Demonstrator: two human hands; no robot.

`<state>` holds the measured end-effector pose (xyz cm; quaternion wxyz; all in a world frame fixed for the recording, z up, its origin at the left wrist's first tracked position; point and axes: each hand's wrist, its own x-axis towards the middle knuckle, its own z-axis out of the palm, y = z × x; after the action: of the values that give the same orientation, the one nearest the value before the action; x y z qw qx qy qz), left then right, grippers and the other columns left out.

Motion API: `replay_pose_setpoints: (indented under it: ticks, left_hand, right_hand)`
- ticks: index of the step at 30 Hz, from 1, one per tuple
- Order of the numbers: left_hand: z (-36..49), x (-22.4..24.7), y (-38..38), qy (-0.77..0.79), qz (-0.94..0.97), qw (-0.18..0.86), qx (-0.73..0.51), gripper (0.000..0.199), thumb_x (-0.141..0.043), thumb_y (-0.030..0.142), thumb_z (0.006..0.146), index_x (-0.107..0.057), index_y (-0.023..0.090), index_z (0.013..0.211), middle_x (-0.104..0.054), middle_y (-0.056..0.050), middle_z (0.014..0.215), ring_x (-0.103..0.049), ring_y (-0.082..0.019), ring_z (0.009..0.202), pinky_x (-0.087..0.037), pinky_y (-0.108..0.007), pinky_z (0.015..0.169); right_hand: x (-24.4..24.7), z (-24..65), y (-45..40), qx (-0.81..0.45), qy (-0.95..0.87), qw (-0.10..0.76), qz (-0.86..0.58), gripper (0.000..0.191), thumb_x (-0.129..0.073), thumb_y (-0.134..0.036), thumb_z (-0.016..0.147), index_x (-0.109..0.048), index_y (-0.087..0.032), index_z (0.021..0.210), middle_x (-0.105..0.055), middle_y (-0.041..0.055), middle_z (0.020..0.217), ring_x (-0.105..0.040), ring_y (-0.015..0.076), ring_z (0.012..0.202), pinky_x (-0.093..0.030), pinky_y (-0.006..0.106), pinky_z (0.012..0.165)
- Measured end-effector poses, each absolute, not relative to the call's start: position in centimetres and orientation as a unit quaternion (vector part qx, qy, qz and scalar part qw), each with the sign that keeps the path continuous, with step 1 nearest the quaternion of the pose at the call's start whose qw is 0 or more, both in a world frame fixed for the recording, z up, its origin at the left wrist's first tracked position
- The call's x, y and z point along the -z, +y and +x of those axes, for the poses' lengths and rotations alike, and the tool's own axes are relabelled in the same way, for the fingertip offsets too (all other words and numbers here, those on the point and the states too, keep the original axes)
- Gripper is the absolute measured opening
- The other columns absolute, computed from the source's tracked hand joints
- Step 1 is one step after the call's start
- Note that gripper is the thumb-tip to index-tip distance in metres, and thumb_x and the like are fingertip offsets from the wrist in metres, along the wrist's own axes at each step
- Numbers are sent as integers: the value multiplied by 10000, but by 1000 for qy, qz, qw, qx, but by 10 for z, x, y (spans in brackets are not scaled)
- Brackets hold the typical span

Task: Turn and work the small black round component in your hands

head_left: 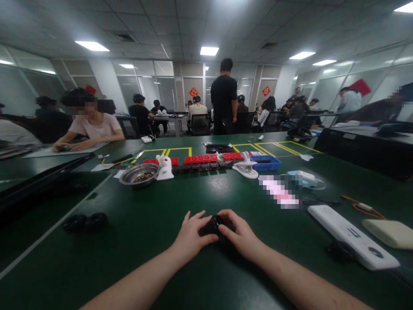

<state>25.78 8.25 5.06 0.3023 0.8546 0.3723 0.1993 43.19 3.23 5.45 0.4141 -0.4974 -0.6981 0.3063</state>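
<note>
Between my two hands, low over the green table (138, 267), is a glossy black rounded object (215, 223); its exact kind cannot be made out. My left hand (192, 231) grips its left side with thumb and forefinger, the other fingers spread away. From the right, my right hand (240, 234) curls its fingers and thumb around the same object and covers much of it. Two similar black round things (85, 222) lie side by side to the left. Another dark rounded piece (342, 251) rests at the right, against a long white device (353, 234).
Ahead stand a metal bowl (137, 175) of small parts, a white clamp-like stand (248, 167), red trays (201, 159) and a blue bin (266, 162). A cream box (389, 233) and cables lie right. A co-worker (93, 125) sits at far left.
</note>
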Motion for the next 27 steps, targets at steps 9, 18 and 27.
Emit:
replay_pose_setpoints:
  ticks: [9, 18, 27]
  left_hand:
    - [254, -47, 71, 408, 876, 195, -168, 743, -592, 577, 561, -421, 239, 1200, -384, -105, 1280, -264, -273, 1212, -76, -525, 988]
    - [120, -76, 3, 443, 828, 281, -196, 263, -464, 405, 748, -635, 264, 890, -632, -14, 902, -556, -172, 863, -419, -273, 786]
    - [-20, -46, -31, 755, 435, 208, -444, 229, -436, 414, 715, -563, 230, 767, -641, 82, 671, -596, -196, 778, -454, -354, 810]
  right_hand:
    - [-53, 422, 33, -239, -723, 369, -533, 320, -520, -202, 715, -508, -148, 1031, -559, 60, 964, -524, 159, 863, -421, 284, 767]
    - [-65, 342, 5, -281, -803, 300, -433, 325, -553, -246, 714, -531, -161, 1027, -560, 49, 937, -520, 158, 859, -415, 266, 779]
    - [-65, 163, 38, -336, -841, 261, -335, 393, -527, -417, 744, -516, -170, 1049, -536, 53, 984, -518, 211, 894, -432, 314, 778]
